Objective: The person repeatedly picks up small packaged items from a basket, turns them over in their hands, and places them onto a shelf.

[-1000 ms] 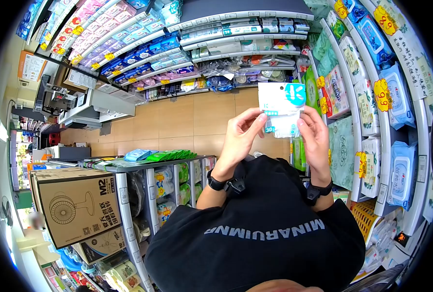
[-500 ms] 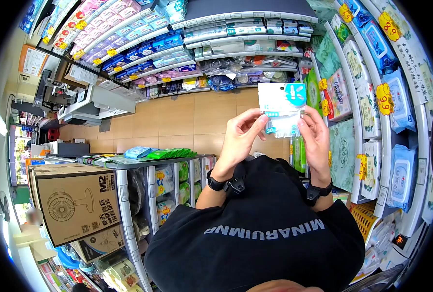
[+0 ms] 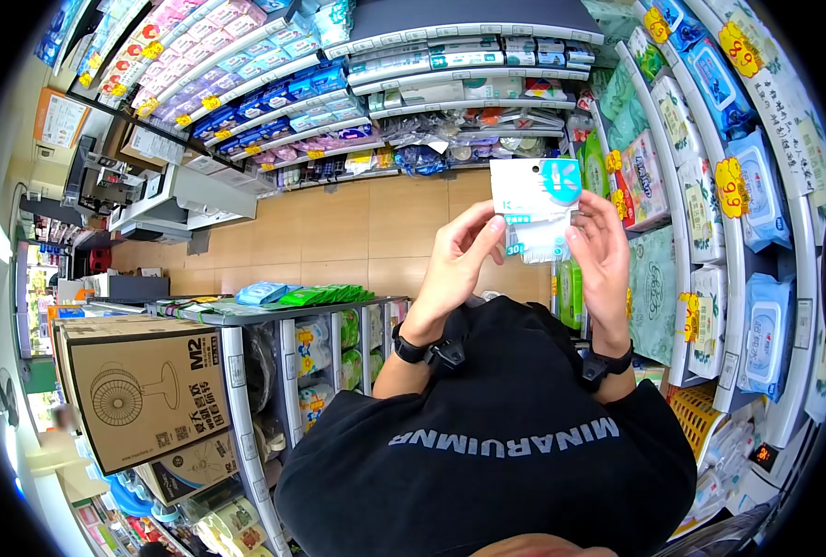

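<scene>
With the black shirt [image 3: 487,390] as landmark, the small white-and-teal packet [image 3: 524,197] is hanging upright just beyond its chest, shifting only slightly toward the left hand [image 3: 459,265]; so it is staying in both hands, neither let go nor set down. The left grip is pinching the packet's left edge, thumb in front, while the right hand [image 3: 606,265] is closing lightly on the right edge. The packet is hiding some fingertips, and glare is blurring its contents and small print.

A fan box [image 3: 144,395] stands beside green packs [image 3: 327,295].
</scene>
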A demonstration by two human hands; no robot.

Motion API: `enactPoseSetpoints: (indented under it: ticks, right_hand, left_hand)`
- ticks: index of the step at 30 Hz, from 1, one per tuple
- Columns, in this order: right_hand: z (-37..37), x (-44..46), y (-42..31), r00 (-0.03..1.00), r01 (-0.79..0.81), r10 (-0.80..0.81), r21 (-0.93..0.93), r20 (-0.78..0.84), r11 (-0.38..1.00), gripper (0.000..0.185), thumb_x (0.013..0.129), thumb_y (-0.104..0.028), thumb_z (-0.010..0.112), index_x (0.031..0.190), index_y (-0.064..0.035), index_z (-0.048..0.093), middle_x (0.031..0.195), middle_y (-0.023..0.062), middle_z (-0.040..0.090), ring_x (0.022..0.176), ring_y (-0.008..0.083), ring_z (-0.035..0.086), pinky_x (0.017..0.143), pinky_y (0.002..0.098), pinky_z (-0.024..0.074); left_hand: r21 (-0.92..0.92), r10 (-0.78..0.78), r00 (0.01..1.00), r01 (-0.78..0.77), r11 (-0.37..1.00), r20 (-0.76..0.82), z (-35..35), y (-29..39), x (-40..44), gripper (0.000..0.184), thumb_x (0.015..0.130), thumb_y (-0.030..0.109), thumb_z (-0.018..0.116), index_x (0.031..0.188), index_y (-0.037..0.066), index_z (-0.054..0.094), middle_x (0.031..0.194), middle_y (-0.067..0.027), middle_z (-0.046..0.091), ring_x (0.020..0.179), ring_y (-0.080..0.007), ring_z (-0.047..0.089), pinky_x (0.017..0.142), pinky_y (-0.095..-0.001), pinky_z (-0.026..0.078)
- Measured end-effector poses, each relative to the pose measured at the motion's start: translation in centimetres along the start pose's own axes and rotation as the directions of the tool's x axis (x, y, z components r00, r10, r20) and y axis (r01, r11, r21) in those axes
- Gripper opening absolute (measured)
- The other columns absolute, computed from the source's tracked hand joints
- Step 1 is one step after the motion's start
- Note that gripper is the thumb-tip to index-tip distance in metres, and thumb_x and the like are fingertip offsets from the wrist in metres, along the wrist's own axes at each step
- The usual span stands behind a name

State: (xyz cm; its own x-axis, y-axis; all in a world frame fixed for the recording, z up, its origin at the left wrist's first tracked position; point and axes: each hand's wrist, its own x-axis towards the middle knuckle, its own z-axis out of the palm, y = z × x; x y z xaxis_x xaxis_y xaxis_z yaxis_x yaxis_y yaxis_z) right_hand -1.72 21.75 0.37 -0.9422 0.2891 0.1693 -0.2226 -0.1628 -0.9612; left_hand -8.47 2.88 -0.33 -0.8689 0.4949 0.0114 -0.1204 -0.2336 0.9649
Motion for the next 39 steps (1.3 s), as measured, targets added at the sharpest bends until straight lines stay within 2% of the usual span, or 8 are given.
enactPoseSetpoints:
  ticks: [6, 8, 12, 14, 20, 28, 34, 39]
  right_hand:
    - [0.0, 0.1, 0.3, 0.998, 0.058, -0.061, -0.090, -0.023, 0.994, 0.047, 0.087, 0.001, 0.067, 0.131, -0.0011, 0.050, 0.133, 0.0098, 0.049, 0.117, 0.0174, 0.051, 0.095, 0.0304, 0.0442]
    - [-0.1, 0.3, -0.1, 0.990, 0.133, -0.106, -0.410, 0.088, 0.902, 0.049, 0.085, -0.004, 0.072, 0.130, -0.0035, 0.053, 0.135, 0.0103, 0.049, 0.121, 0.0205, 0.051, 0.096, 0.0326, 0.0438]
    - [0.4, 0.2, -0.9, 0.984, 0.173, -0.115, -0.608, 0.134, 0.775, 0.050, 0.084, -0.007, 0.074, 0.129, -0.0048, 0.054, 0.137, 0.0119, 0.049, 0.125, 0.0225, 0.050, 0.099, 0.0336, 0.0429]
    - [0.7, 0.1, -0.5, 0.987, 0.021, 0.023, -0.274, 0.156, 0.962, 0.051, 0.085, -0.009, 0.074, 0.131, -0.0037, 0.053, 0.136, 0.0116, 0.051, 0.124, 0.0226, 0.052, 0.101, 0.0338, 0.0423]
    - [0.1, -0.2, 0.2, 0.979, -0.092, 0.101, -0.062, 0.176, 0.994, 0.043, 0.093, -0.008, 0.066, 0.131, 0.0034, 0.050, 0.130, 0.0119, 0.056, 0.119, 0.0178, 0.055, 0.102, 0.0334, 0.0433]
    - [-1.1, -0.3, 1.4, 0.987, -0.159, 0.153, 0.124, 0.053, 0.980, 0.041, 0.098, -0.005, 0.054, 0.136, 0.0038, 0.043, 0.124, 0.0143, 0.061, 0.115, 0.0167, 0.058, 0.100, 0.0312, 0.0437]
    - [-0.9, -0.4, 0.9, 0.983, -0.180, 0.168, 0.201, 0.078, 0.963, 0.044, 0.097, -0.004, 0.052, 0.139, 0.0028, 0.039, 0.124, 0.0154, 0.061, 0.115, 0.0176, 0.058, 0.100, 0.0313, 0.0441]
    - [-0.8, -0.4, 1.0, 0.981, -0.184, 0.165, 0.208, 0.106, 0.961, 0.044, 0.097, -0.004, 0.052, 0.139, 0.0032, 0.039, 0.124, 0.0159, 0.060, 0.115, 0.0180, 0.058, 0.101, 0.0319, 0.0439]
  left_hand:
    - [-0.051, -0.029, 1.000, 0.029, 0.998, -0.004, 0.2, 0.3, 0.0, 0.033, 0.101, 0.020, 0.057, 0.126, -0.002, 0.060, 0.097, -0.0065, 0.065, 0.079, -0.0120, 0.061, 0.069, -0.0271, 0.051]
    - [-0.043, -0.023, 1.000, 0.023, 0.999, 0.003, 0.4, 0.2, 0.1, 0.035, 0.101, 0.020, 0.058, 0.128, -0.001, 0.058, 0.101, -0.0063, 0.066, 0.081, -0.0110, 0.061, 0.070, -0.0263, 0.051]
    - [-0.027, -0.031, 0.998, 0.032, 0.999, 0.058, 0.6, 0.3, 0.0, 0.038, 0.099, 0.018, 0.060, 0.134, 0.001, 0.055, 0.116, -0.0070, 0.065, 0.092, -0.0107, 0.062, 0.076, -0.0256, 0.051]
    - [-0.005, -0.018, 0.997, 0.019, 1.000, 0.073, 1.0, 0.5, 0.0, 0.038, 0.099, 0.018, 0.061, 0.134, 0.003, 0.056, 0.120, -0.0071, 0.064, 0.096, -0.0111, 0.062, 0.079, -0.0261, 0.051]
    - [0.041, -0.002, 0.994, -0.003, 0.999, 0.109, 1.2, 0.3, -0.2, 0.036, 0.100, 0.017, 0.058, 0.132, 0.001, 0.058, 0.125, -0.0100, 0.063, 0.101, -0.0139, 0.063, 0.083, -0.0287, 0.050]
    - [0.040, 0.007, 0.995, -0.003, 0.999, -0.098, 1.1, 0.7, -0.1, 0.026, 0.095, 0.011, 0.065, 0.119, 0.002, 0.062, 0.108, -0.0046, 0.066, 0.085, -0.0076, 0.060, 0.073, -0.0218, 0.046]
    - [-0.001, 0.004, 0.991, -0.004, 1.000, -0.135, 1.0, -0.6, -0.1, 0.019, 0.093, 0.008, 0.069, 0.107, 0.003, 0.059, 0.094, 0.0009, 0.061, 0.082, -0.0041, 0.057, 0.076, -0.0203, 0.048]
    - [0.010, -0.013, 0.997, 0.014, 1.000, -0.080, 1.2, -0.5, -0.2, 0.022, 0.094, 0.013, 0.068, 0.112, 0.005, 0.058, 0.099, 0.0001, 0.063, 0.082, -0.0060, 0.060, 0.070, -0.0196, 0.045]
